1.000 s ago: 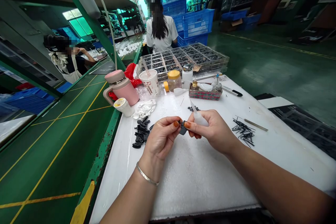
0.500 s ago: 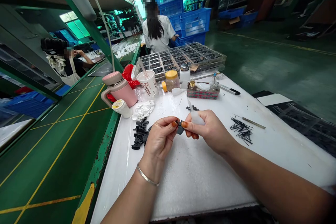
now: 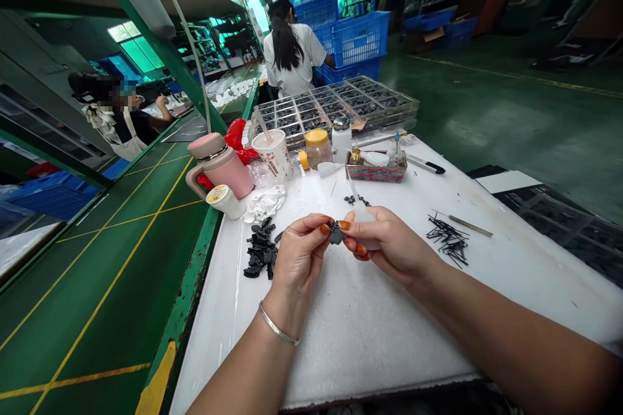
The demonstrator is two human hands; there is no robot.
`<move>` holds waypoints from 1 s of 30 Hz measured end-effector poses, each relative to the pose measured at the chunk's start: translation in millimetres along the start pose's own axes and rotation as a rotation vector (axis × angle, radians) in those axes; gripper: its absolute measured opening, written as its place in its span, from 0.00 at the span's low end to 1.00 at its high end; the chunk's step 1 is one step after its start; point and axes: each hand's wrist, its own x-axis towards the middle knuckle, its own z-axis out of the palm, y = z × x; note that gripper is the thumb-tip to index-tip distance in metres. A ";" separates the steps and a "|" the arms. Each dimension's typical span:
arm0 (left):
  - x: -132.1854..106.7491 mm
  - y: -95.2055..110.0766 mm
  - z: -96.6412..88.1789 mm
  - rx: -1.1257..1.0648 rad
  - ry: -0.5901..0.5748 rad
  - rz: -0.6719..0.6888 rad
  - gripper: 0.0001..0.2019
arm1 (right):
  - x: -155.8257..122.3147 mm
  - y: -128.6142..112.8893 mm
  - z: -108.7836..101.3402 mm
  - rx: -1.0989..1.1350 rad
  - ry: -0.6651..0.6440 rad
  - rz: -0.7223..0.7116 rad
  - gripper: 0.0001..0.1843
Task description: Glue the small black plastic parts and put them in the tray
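Observation:
Over the white tabletop (image 3: 370, 337), my left hand (image 3: 302, 253) is closed, its thumb and finger pinching a small black plastic part (image 3: 335, 235). My right hand (image 3: 389, 237) meets it from the other side, thumb and finger also on the part. Tucked in that right hand is a translucent white squeeze bottle (image 3: 363, 213), its thin nozzle pointing up and away. A pile of black plastic parts (image 3: 261, 249) lies left of my left hand. Beyond my right hand are tiny black pieces (image 3: 351, 200). Thin black rods (image 3: 446, 238) lie to the right, beside a slim metal tool (image 3: 470, 225).
Along the back stand a pink mug (image 3: 224, 165), a paper cup (image 3: 273, 154), a yellow-lidded jar (image 3: 318, 148), and a small box of bottles (image 3: 376, 168). Behind them is a compartment tray (image 3: 335, 104). A green conveyor (image 3: 117, 259) runs at left; two people work farther off.
My hands stay together at the part, which has shifted slightly and shows a bit more. The squeeze bottle sits a little lower in my right hand.

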 end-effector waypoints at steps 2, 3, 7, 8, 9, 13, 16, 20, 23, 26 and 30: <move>-0.1 -0.4 -0.3 0.018 -0.013 0.027 0.09 | 0.3 -1.4 0.1 0.063 -0.001 0.076 0.08; -0.4 -0.6 -0.3 0.035 -0.020 0.050 0.08 | 0.7 -2.0 -0.1 0.114 -0.007 0.125 0.07; -1.5 -1.3 -0.2 0.095 -0.041 0.126 0.06 | 0.6 -3.5 -1.1 0.225 -0.024 0.225 0.05; -1.5 -1.2 -0.2 0.100 -0.046 0.131 0.06 | -0.2 -3.7 -1.0 0.200 -0.020 0.202 0.05; -1.2 -1.0 -0.3 0.101 -0.051 0.130 0.06 | -1.1 -3.8 -0.8 0.158 -0.014 0.162 0.06; 0.1 1.9 -1.7 0.093 -0.072 0.086 0.07 | -3.0 -3.1 0.6 -0.021 -0.012 0.002 0.10; -1.0 5.0 -2.5 0.087 -0.063 0.051 0.08 | -0.8 -1.9 1.1 -0.119 -0.023 -0.088 0.13; -5.5 6.7 -2.5 0.165 -0.029 0.092 0.13 | 2.1 -1.9 0.9 -0.289 0.046 -0.241 0.16; -8.9 5.9 -1.6 0.348 0.005 0.188 0.13 | 2.0 -2.1 0.6 -0.424 0.122 -0.352 0.18; -11.5 5.1 -0.1 0.471 0.024 0.280 0.15 | 1.6 -0.4 0.3 -0.528 0.174 -0.434 0.19; -13.3 5.4 1.3 0.555 0.050 0.337 0.15 | 3.4 3.3 -0.4 -0.556 0.191 -0.458 0.18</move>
